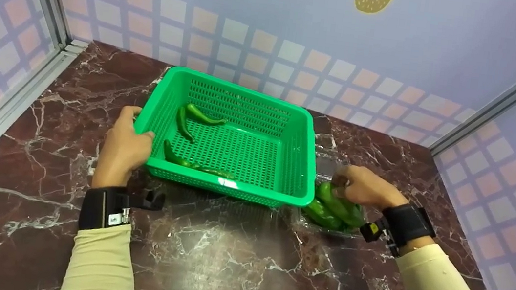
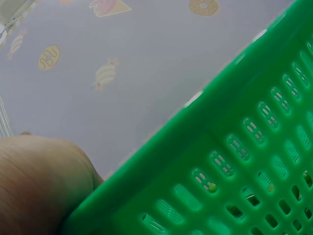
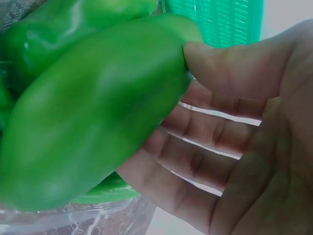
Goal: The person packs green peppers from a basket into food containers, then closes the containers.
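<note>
A green plastic basket (image 1: 240,91) stands tilted on the marble-patterned surface. My left hand (image 1: 124,148) grips its left rim, with the thumb over the edge; the left wrist view shows the slotted wall close up. Inside lie long green chillies, among them a curved one (image 1: 184,124) at the left and others along the near wall. Beyond the basket's right end, my right hand (image 1: 367,187) holds a large green pepper (image 3: 98,112) between thumb and fingers. Other green peppers (image 1: 321,214) lie beneath and beside it in clear plastic packaging (image 1: 331,168).
The dark red marble-patterned surface (image 1: 203,266) spreads in front of the basket. A tiled-pattern wall (image 1: 269,53) runs close behind it. Side panels with metal-coloured frames (image 1: 39,0) stand at left and right.
</note>
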The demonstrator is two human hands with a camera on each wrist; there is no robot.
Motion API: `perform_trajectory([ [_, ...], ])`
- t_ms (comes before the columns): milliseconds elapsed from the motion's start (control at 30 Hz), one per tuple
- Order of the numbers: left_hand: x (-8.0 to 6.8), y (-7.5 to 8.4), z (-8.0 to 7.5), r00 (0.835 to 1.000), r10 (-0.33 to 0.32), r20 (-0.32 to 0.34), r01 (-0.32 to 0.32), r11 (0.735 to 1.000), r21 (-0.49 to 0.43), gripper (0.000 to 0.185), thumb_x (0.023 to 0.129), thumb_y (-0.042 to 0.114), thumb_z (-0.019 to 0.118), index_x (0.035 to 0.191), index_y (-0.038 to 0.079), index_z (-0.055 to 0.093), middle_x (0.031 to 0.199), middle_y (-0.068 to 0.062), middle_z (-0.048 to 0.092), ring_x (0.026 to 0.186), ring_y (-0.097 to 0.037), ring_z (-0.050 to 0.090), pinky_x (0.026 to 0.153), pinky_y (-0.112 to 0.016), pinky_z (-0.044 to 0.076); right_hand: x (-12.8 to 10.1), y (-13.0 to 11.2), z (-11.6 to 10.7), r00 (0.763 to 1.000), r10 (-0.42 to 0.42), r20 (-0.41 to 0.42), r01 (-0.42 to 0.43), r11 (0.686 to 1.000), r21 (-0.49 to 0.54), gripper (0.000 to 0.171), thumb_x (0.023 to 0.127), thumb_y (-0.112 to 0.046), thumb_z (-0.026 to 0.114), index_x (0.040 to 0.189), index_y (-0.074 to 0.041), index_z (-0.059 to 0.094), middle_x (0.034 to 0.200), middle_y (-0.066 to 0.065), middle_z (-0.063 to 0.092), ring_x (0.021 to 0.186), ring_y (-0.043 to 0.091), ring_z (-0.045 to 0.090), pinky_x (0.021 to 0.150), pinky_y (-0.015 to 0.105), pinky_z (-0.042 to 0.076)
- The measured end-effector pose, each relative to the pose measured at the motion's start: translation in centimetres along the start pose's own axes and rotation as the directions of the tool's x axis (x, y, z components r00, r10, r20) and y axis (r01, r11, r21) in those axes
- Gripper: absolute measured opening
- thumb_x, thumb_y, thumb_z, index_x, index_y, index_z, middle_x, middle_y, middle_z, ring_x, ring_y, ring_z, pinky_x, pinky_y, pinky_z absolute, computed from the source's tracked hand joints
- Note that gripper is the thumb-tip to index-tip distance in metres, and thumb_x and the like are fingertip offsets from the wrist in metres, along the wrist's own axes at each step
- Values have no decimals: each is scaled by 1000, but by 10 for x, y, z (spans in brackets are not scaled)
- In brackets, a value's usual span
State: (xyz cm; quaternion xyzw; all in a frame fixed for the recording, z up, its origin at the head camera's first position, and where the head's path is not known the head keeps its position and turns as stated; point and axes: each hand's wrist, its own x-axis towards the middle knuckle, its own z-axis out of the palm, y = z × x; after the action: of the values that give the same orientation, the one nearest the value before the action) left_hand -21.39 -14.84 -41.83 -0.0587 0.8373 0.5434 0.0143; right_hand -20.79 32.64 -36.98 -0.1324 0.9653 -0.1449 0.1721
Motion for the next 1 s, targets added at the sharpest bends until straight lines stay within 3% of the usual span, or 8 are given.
perform_trajectory([
  [67,0,0,0,1000,0,5,0,1000,3,62,107,15,46,164,14,23,133,-25,55,104,-32,54,81,-38,41,-2,1,-1,1000,8,-30,-9,1000,-15,12,96,-17,68,105,-10,73,104,10,75,89,23,69,81,41,58],
  [300,0,0,-3,999,9,32,-10,1000,16,63,108,16,42,166,13,17,126,-23,55,75,-24,48,67,-37,40,-5,0,-3,995,-7,-98,4,999,-32,16,94,-19,74,105,-8,72,100,11,75,90,24,69,84,46,58],
  [467,1,0,-1,1000,3,16,-4,1000,24,63,108,16,43,166,14,19,126,-23,55,86,-28,51,71,-37,40,-6,0,0,998,-25,-65,23,1000,-21,14,92,-13,75,104,-8,73,100,12,75,88,24,70,81,43,61],
  [667,-1,-2,-4,1000,-13,13,13,1000,22,62,108,17,43,166,15,19,120,-21,57,78,-25,50,70,-37,40,1,-9,-10,997,-47,-64,43,998,-52,13,94,-16,72,104,-9,74,99,10,75,86,22,69,79,41,58],
  [900,-3,-1,-4,1000,-11,-18,12,999,31,60,107,16,44,164,16,25,133,-25,60,103,-34,57,81,-40,42,20,-40,-31,976,-98,-193,81,992,-94,15,90,-6,66,102,-5,75,94,10,75,83,23,68,77,40,58],
  [1000,-3,1,-1,1000,-5,-26,6,1000,30,60,106,16,44,163,16,26,133,-25,61,105,-35,57,85,-43,44,33,-61,-38,968,-101,-229,79,992,-102,19,92,-9,66,108,-4,73,98,13,75,88,27,69,82,46,58],
])
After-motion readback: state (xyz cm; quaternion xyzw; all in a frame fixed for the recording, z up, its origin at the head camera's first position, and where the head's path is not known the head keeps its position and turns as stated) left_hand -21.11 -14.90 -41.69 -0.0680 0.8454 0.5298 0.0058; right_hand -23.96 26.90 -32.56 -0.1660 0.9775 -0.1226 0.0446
